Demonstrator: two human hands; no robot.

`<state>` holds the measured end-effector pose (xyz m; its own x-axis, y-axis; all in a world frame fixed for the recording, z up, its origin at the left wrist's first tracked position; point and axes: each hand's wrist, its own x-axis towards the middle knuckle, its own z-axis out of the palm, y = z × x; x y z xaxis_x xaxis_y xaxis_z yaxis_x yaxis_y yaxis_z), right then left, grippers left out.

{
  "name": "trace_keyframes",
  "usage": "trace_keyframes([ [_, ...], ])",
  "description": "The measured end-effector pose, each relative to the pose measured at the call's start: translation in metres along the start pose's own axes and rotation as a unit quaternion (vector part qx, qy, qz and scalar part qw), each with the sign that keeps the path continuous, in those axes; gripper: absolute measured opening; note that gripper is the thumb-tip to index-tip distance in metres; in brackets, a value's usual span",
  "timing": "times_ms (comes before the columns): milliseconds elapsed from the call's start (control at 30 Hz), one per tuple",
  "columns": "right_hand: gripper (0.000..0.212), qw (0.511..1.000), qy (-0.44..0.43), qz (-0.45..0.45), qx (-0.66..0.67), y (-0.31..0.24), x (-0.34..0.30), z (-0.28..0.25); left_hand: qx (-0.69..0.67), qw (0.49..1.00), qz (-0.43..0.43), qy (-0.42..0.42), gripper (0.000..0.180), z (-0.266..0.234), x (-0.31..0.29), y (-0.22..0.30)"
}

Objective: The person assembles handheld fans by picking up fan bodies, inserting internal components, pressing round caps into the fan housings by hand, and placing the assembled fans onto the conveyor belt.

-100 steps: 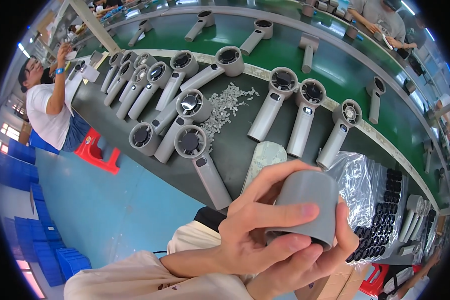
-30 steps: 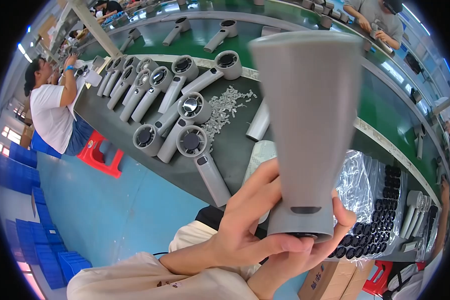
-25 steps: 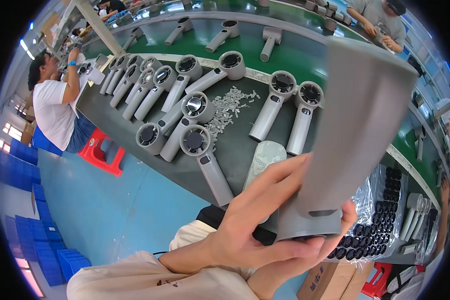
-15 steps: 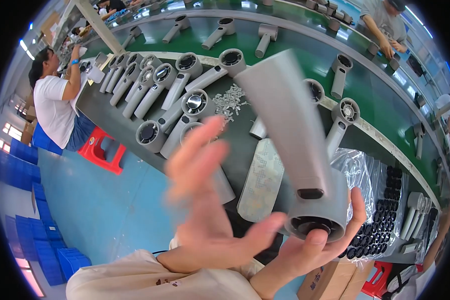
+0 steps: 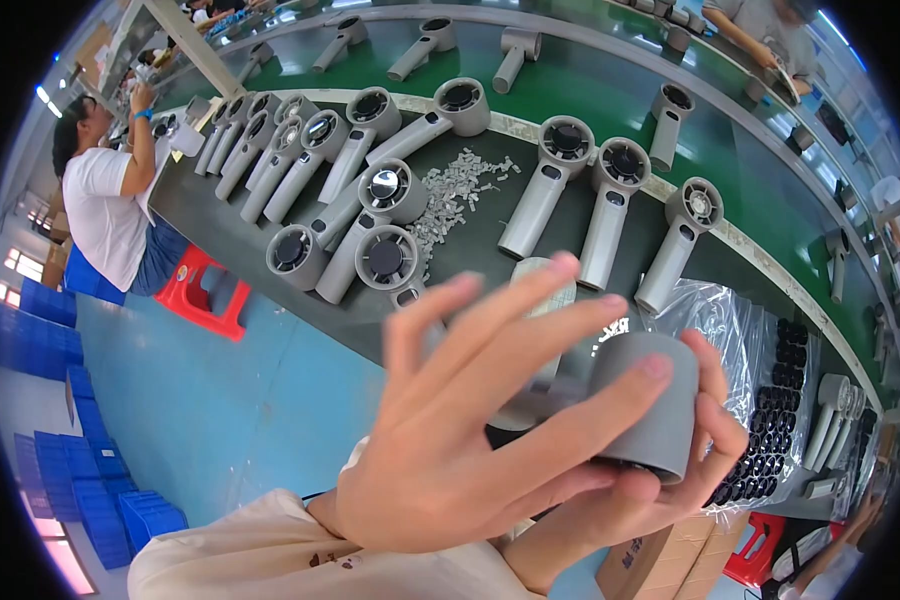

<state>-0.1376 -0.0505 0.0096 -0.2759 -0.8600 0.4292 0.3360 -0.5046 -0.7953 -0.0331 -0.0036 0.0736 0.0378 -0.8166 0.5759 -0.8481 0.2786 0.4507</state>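
I have the grey fan in the right hand, held up in front of the near side of the worktop. The right hand grasps the fan's round head, fingers wrapped around the wall from the right, thumb at the lower rim. The head's opening faces downward and looks dark inside; most of the handle is hidden from me.

The left hand stands wide, its fingers splayed in front of the fan. Its forefinger lies against the head's grey wall and its thumb is near the rim; I cannot tell whether the thumb presses on it.

Beyond the hands I see three laid-out fans side by side on the worktop, heads away from me. To their left lies a heap of pale bits, and further left a crowded group of fans, some touching. To the right of the hands, black rings sit in rows by a clear plastic bag.

Past the worktop runs a green conveyor with spaced-out fans on it. Far on my left, a co-worker in a white top sits on a red stool.
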Motion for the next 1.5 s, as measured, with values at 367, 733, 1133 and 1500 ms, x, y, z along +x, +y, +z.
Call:
trace_keyframes([
  [367,0.062,0.998,-0.032,0.050,0.016,0.001,-0.015,0.014,-0.321,0.945,-0.029,0.044,0.041,0.033,-0.011,-0.009],
  [733,0.076,0.983,0.022,0.181,-0.023,0.005,-0.023,0.004,-0.237,0.966,-0.031,0.103,0.030,0.048,-0.015,-0.005],
  [1133,0.072,0.971,0.086,0.225,-0.008,-0.022,-0.011,0.029,-0.403,0.903,-0.075,0.132,0.038,0.052,-0.014,-0.006],
  [1500,0.080,0.988,-0.029,0.140,0.064,-0.014,-0.005,0.000,-0.179,0.982,0.009,0.060,0.053,-0.005,-0.003,-0.009],
])
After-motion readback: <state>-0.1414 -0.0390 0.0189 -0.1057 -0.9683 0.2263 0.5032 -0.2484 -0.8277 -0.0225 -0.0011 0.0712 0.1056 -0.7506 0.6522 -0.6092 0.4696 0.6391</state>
